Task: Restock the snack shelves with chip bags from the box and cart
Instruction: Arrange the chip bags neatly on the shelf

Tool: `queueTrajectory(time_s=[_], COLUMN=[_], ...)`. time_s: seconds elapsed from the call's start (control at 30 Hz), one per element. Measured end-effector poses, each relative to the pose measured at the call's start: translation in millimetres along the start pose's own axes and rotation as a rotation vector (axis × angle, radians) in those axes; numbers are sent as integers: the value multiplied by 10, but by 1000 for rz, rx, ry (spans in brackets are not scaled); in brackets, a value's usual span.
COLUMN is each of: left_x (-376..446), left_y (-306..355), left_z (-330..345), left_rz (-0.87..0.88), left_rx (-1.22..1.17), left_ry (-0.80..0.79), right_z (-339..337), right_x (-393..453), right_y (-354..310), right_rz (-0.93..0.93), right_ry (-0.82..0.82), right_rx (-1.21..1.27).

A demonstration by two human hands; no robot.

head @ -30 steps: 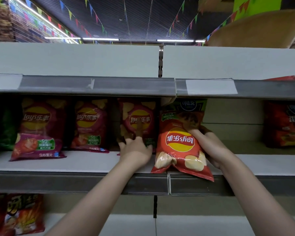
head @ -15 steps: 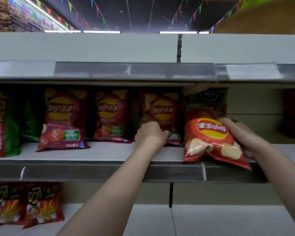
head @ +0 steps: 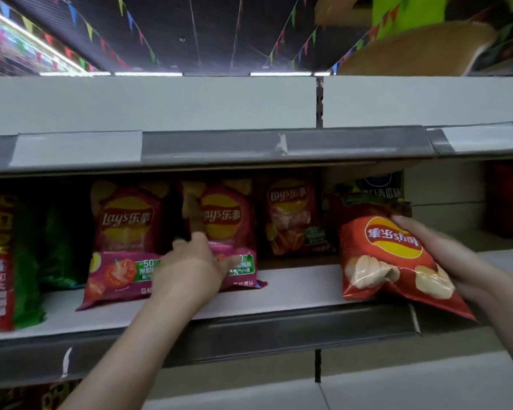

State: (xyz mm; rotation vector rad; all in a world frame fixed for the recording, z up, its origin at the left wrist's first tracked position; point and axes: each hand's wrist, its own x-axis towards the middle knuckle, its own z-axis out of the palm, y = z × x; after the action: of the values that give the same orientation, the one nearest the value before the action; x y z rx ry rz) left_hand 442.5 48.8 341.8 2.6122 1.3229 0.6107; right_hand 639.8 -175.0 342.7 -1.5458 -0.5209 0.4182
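My right hand [head: 444, 255] grips an orange-red Lay's chip bag [head: 388, 261], upside down, its lower corner hanging over the front edge of the middle shelf [head: 293, 291]. Three magenta Lay's bags stand in a row on that shelf. My left hand [head: 190, 261] is on the lower left of the middle magenta bag [head: 222, 220], fingers curled at its left edge and thumb across its front. The left magenta bag [head: 125, 232] leans forward. The right magenta bag [head: 290, 217] stands further back.
A dark green-topped bag [head: 379, 187] stands behind the held bag. Green bags [head: 62, 247] and a red-green bag [head: 0, 261] fill the shelf's left end; red bags [head: 510, 202] sit far right. The upper shelf rail [head: 279, 146] overhangs closely.
My left hand has moved left from the right magenta bag to the middle one. The view has shifted left, and my right hand still holds the orange-red bag at the shelf edge.
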Motion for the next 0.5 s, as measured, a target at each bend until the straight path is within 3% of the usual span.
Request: queueTrajectory(time_s=[0.1,0.43,0.5], left_x=[134,122,12], left_y=[16,-106,-178], left_z=[72,-26,-37], left_rz=[-13,66,128], left_rx=[45,20,57], left_ry=[-80,-123,-2], right_z=[120,434,481], right_x=[-63,-335,-377], right_y=[-12,58,80], right_rz=[-4,-74,-82], right_ry=[5,8,-8], right_rx=[-18,53,74])
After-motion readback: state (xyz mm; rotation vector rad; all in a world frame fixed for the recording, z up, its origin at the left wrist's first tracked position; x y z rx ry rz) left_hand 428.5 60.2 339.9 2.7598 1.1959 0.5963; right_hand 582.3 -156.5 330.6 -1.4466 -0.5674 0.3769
